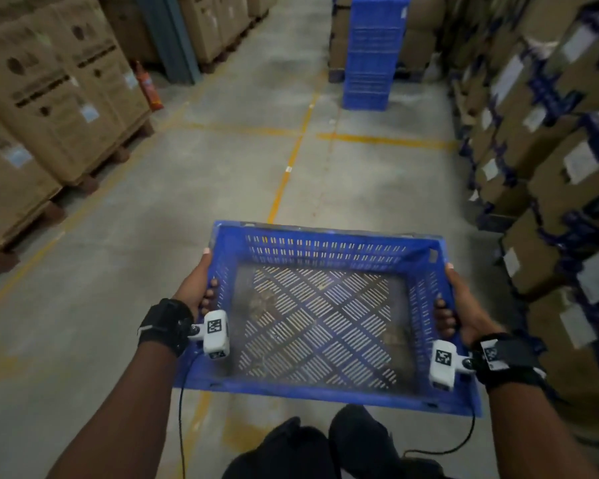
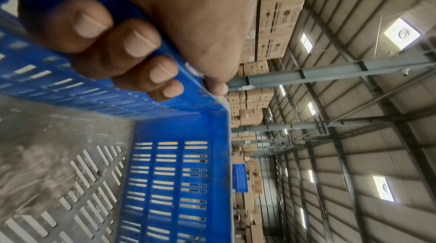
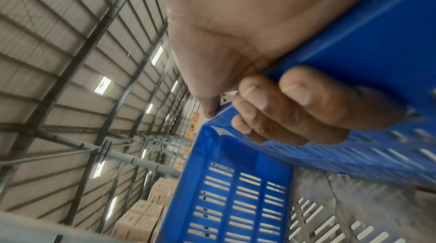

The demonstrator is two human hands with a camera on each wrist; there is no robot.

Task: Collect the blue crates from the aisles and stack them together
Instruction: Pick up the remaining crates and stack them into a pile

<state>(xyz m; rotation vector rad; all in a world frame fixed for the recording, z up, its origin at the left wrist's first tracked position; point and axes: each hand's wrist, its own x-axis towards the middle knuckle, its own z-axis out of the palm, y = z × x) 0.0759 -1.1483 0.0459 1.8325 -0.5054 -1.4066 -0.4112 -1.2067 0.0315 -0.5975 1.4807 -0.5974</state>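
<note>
Risk lies mainly in the carry: the empty blue crate (image 1: 320, 316) is held in the air above the aisle floor (image 1: 222, 167), its two short walls gripped by the left hand (image 1: 198, 288) and the right hand (image 1: 459, 307), fingers (image 2: 139, 45) curled over the rim. The tall stack of blue crates (image 1: 372, 51) stands well ahead. A slip on the dusty rim could be caused by uneven grip, and a tilted placement could topple the stack.

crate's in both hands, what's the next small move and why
Probably carry it straight ahead up the aisle. The left hand and right hand each grip a side wall of the empty blue crate, held level above the floor, and the stack of blue crates stands further ahead with bare concrete between, so closing that gap likely comes before any lifting.
</note>
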